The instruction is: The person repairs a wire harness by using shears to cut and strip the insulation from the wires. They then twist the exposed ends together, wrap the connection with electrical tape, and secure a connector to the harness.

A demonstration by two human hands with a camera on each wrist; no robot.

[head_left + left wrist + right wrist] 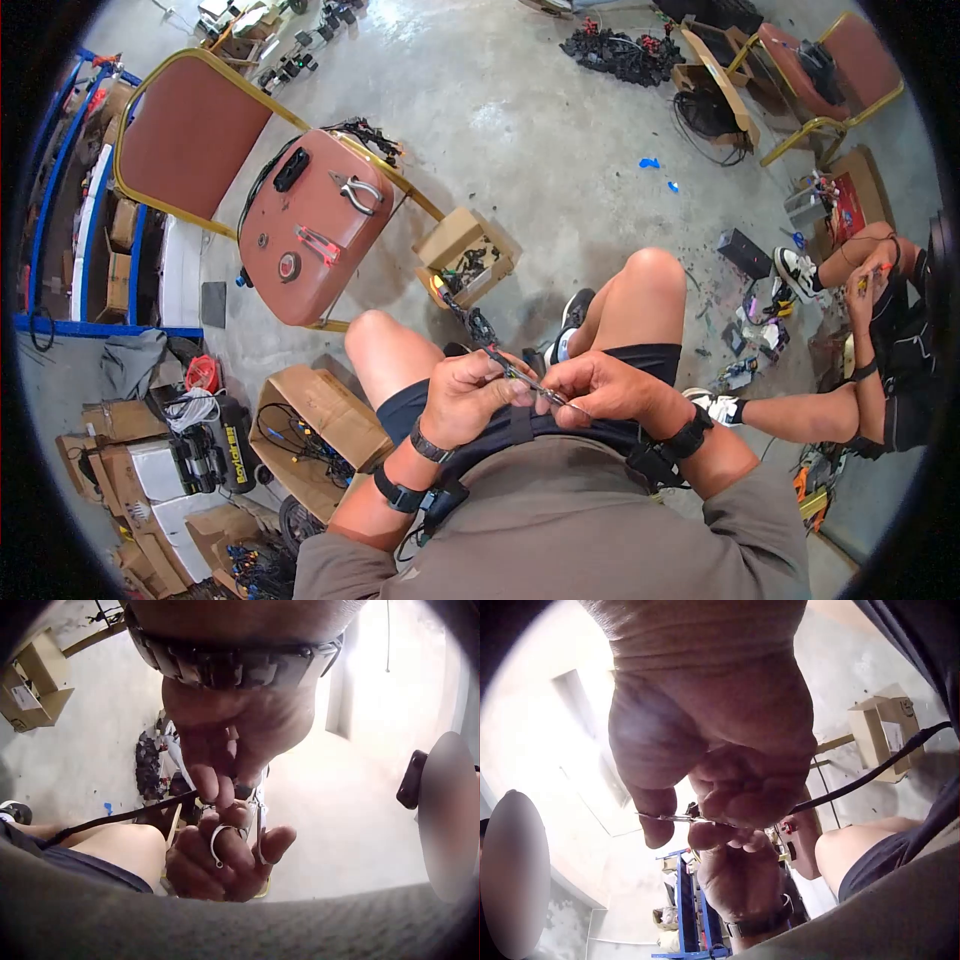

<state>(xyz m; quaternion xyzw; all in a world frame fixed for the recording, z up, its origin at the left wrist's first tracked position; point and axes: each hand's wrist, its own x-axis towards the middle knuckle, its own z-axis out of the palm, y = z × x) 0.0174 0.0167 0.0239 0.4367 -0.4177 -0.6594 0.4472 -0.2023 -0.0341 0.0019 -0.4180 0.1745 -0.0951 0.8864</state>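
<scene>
In the head view my left hand (pixel 468 400) and right hand (pixel 600 388) meet over the lap. A black cable (pixel 124 817) passes into the left hand's fingers, which pinch its end. Thumb and fingers of the right hand pinch a slim, pointed metal piece (pixel 660 817); its exact kind I cannot tell. From below, the left wrist view shows a curved silver piece (pixel 213 844) against the right hand's fingers. A dark wire bundle (pixel 480 325) extends forward from the left hand toward a small carton (pixel 450 240). Fingers hide the spot where cable and metal meet.
A brown chair (pixel 285 265) at front left bears pliers (pixel 358 192), a red cutter (pixel 318 243) and a tape roll (pixel 289 266). An open box of cables (pixel 335 400) stands by the left knee. Another person (pixel 880 340) sits at right near floor scraps.
</scene>
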